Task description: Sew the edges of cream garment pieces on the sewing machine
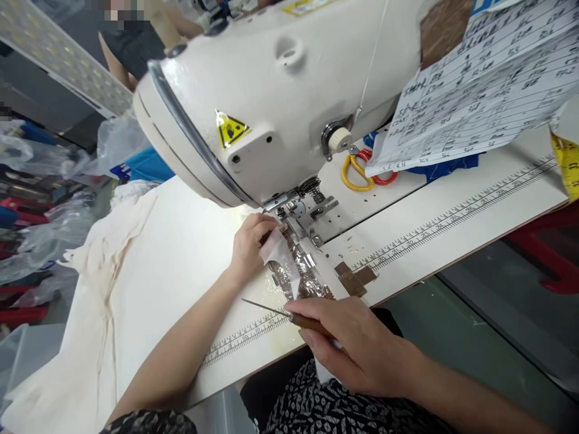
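Here the left hand (251,247), nearer the sewing machine (253,78), has its grip pinching pale cloth (281,258) lying just right, stretched near-to-far; the right hand (355,343), at the near edge of the tabletop (194,253), pinches an awl (301,320), tip pointing left.

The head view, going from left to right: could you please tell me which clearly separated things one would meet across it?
Cream fabric → the person's left hand → the person's right hand → yellow tape measure.
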`<state>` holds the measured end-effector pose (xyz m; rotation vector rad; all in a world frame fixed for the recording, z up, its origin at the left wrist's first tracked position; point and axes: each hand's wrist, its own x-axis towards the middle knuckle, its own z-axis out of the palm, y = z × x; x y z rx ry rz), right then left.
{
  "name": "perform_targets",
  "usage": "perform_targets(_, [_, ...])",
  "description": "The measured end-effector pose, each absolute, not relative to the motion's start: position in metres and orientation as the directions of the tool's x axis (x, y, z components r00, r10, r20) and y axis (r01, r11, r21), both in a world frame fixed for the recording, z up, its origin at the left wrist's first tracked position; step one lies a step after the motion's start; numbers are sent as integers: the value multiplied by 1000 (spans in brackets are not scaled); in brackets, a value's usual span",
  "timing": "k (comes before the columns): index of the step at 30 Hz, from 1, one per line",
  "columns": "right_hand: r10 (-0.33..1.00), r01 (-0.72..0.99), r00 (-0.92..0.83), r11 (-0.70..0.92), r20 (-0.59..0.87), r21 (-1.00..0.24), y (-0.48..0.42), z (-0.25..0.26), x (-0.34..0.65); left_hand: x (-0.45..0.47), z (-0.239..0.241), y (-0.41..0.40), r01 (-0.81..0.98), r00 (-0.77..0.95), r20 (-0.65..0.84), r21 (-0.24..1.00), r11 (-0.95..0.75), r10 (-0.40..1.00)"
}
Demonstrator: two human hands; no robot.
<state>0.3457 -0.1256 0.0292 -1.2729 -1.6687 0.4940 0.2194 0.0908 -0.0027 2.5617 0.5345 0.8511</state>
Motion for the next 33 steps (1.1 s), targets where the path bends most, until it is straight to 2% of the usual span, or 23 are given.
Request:
perform_targets(2, [858, 591, 41, 393, 513, -705, -120, 28, 345, 220, -3, 91, 226, 737, 490, 470, -853, 465])
perform_targets(6, [805, 866, 272, 34, 527, -499, -101, 17, 350, 220, -5, 91, 191, 726, 542, 433, -881, 424])
perform_targets(8, [795, 916, 288, -66, 534, -396, -95, 10, 353, 220, -5, 91, 184, 728, 549, 420, -889, 410])
perform_targets(10, [806, 936, 264, -81, 530, -343, -92, 6, 355, 220, -6, 91, 185, 728, 552, 414, -891, 407])
perform_targets(20, [817, 949, 240, -85, 524, -302, -83, 6, 355, 222, -4, 90, 182, 720, 585, 360, -915, 373])
perform_targets(30, [814, 966, 194, -60, 548, -252, -84, 3, 356, 223, -2, 89, 300, 746, 468, 398, -867, 473])
perform_targets(33, [809, 965, 194, -55, 556, -257, -84, 3, 356, 223, -4, 91, 296, 735, 454, 454, -840, 505])
